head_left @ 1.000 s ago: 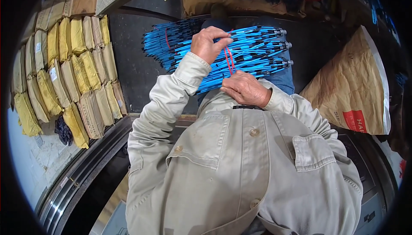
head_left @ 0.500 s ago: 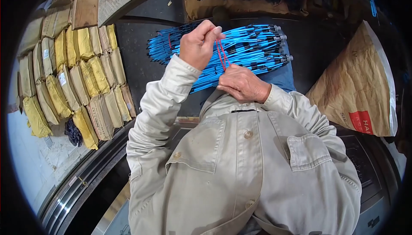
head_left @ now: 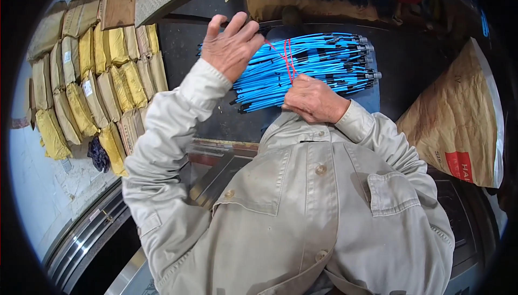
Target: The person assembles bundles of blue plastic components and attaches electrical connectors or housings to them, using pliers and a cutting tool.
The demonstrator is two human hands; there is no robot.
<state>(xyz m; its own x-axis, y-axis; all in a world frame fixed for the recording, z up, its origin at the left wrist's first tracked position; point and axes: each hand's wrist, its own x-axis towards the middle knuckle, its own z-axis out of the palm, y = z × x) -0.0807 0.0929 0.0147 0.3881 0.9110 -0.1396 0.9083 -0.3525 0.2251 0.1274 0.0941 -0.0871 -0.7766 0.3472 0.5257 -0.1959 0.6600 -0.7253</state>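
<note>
One view here, the head camera looking down. A bundle of blue cables [head_left: 307, 66] lies across a dark worktop [head_left: 189, 57], toward its far edge, metal tips pointing right. A thin red band [head_left: 287, 60] runs over the bundle's middle. The left hand [head_left: 232, 47] is raised at the bundle's left end, fingers spread apart; one strand of the band stretches toward it, but I can't tell if it's actually pinched. The right hand [head_left: 313, 98] rests on the near side of the bundle, fingers curled together where the band comes down. Yellowish packets [head_left: 91, 90] sit stacked past the worktop's left edge, a brown paper sack [head_left: 458, 117] on the right.
</note>
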